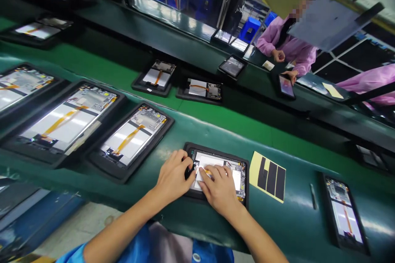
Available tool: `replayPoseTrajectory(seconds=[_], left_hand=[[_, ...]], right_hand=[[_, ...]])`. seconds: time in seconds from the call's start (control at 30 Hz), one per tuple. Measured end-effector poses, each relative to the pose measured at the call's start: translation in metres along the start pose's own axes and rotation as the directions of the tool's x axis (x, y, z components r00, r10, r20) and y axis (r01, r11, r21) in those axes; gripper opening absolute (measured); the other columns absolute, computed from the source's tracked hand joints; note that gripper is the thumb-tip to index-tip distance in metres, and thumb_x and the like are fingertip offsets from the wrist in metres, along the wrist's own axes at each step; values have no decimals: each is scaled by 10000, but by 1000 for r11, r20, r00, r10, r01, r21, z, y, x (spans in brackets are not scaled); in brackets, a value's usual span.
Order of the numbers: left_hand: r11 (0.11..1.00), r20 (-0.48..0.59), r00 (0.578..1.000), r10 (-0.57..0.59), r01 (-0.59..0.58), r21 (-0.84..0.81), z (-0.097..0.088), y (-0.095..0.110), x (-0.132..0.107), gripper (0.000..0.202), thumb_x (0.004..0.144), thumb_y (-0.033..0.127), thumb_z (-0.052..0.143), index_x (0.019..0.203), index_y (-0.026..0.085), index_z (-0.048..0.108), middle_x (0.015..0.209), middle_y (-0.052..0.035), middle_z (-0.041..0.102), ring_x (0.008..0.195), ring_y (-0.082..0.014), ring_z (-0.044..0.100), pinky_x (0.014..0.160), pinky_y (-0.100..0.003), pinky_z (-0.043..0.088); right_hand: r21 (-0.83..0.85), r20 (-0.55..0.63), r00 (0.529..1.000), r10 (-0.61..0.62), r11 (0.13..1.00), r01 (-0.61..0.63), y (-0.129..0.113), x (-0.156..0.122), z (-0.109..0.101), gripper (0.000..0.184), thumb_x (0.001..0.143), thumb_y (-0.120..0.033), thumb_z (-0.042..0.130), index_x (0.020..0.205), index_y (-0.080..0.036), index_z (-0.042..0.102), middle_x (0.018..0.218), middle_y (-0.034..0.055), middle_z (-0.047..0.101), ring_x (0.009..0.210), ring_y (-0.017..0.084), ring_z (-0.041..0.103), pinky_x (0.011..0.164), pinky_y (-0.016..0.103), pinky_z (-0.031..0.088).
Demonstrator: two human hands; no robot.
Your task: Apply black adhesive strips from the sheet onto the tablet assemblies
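Observation:
An opened tablet [242, 181] lies in a black foam tray [216, 148] in front of me, its white battery and circuit parts showing. At the tray's left end is my left hand [175, 172], its fingers curled and closed with the thumb near the tablet's edge. Something dark shows between those fingers; I cannot make it out. My right hand [220, 187] rests over the battery with fingers apart and bent, touching near the orange ribbon cable, which it partly hides. Just right of the tray lies a yellow sheet [261, 170] with black adhesive strips [280, 183].
Opened tablets in trays stand to the left [129, 139] and a further opened tablet [344, 209] lies far right, near a thin tool [313, 196]. Beyond the bench edge runs a green belt [247, 125] carrying more trays [200, 90]. A co-worker [286, 45] sits across.

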State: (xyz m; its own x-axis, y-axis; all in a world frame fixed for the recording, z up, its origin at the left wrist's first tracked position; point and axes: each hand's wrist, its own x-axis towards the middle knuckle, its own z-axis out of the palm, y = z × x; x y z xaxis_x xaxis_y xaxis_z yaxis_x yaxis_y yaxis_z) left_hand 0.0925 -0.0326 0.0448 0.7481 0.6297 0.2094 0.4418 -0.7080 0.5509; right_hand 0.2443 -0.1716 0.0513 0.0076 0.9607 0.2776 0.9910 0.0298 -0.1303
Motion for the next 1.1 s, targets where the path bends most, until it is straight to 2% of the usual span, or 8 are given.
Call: replayPoseTrajectory(seconds=[0.17, 0.3, 0.43, 0.57, 0.77, 0.9, 1.1], left_hand=[[998, 15, 1000, 14, -15, 55, 5, 6, 8, 74, 833, 224, 596, 762, 229, 577, 896, -48, 558, 857, -221, 535, 689, -324, 487], [999, 13, 999, 32, -32, 0, -1, -2, 3, 98, 856, 170, 539, 814, 221, 613, 964, -58, 609, 918, -211, 578, 736, -316, 521], [981, 0, 981, 195, -195, 4, -10, -10, -14, 260, 930, 213, 519, 1086, 224, 727, 1196, -112, 654, 1108, -261, 594, 910, -394, 539], [942, 75, 956, 285, -293, 161, -12, -10, -28, 398, 955, 270, 538, 1322, 295, 692, 1402, -131, 625, 1313, -353, 536, 927, -447, 525], [907, 141, 942, 304, -332, 260, -13, -4, -29, 431, 903, 204, 583, 1315, 266, 692, 1404, -146, 645, 1299, -388, 570, 917, -465, 513], [889, 139, 937, 322, -349, 296, -13, -5, -31, 423, 903, 199, 571, 1304, 257, 693, 1389, -149, 653, 1287, -387, 577, 904, -462, 511], [888, 130, 937, 325, -350, 298, -10, -10, -37, 422, 943, 219, 514, 1324, 265, 689, 1392, -153, 644, 1317, -374, 554, 919, -458, 512]], right_hand=[[-23, 5, 1000, 20, 1000, -20, -1, -2, -2, 321, 999, -332, 639, 1301, -223, 659, 1188, 98, 720, 1038, 265, 600, 954, 448, 384], [-24, 35, 999, 1, 1000, 0, -1, 0, -3, 354, 979, -336, 677, 1311, -213, 659, 1192, 113, 709, 1055, 271, 600, 962, 448, 377], [7, 57, 998, -3, 1000, 3, -1, -1, -2, 429, 950, -329, 727, 1352, -206, 641, 1211, 130, 697, 1090, 283, 607, 974, 453, 372], [19, 66, 998, 4, 1000, -5, -2, -3, -1, 445, 947, -323, 729, 1365, -204, 634, 1215, 128, 699, 1092, 288, 613, 981, 462, 371], [8, 60, 998, -7, 1000, 6, -3, -2, -1, 381, 993, -329, 659, 1347, -190, 644, 1206, 120, 713, 1078, 282, 605, 993, 464, 377], [9, 66, 997, -31, 1000, 30, -3, -1, -2, 370, 1010, -351, 619, 1352, -211, 632, 1203, 112, 715, 1080, 273, 599, 1003, 451, 390], [3, 90, 993, -72, 997, 72, -3, -2, -2, 377, 1026, -368, 589, 1343, -166, 627, 1217, 120, 712, 1079, 275, 596, 1005, 457, 392]])
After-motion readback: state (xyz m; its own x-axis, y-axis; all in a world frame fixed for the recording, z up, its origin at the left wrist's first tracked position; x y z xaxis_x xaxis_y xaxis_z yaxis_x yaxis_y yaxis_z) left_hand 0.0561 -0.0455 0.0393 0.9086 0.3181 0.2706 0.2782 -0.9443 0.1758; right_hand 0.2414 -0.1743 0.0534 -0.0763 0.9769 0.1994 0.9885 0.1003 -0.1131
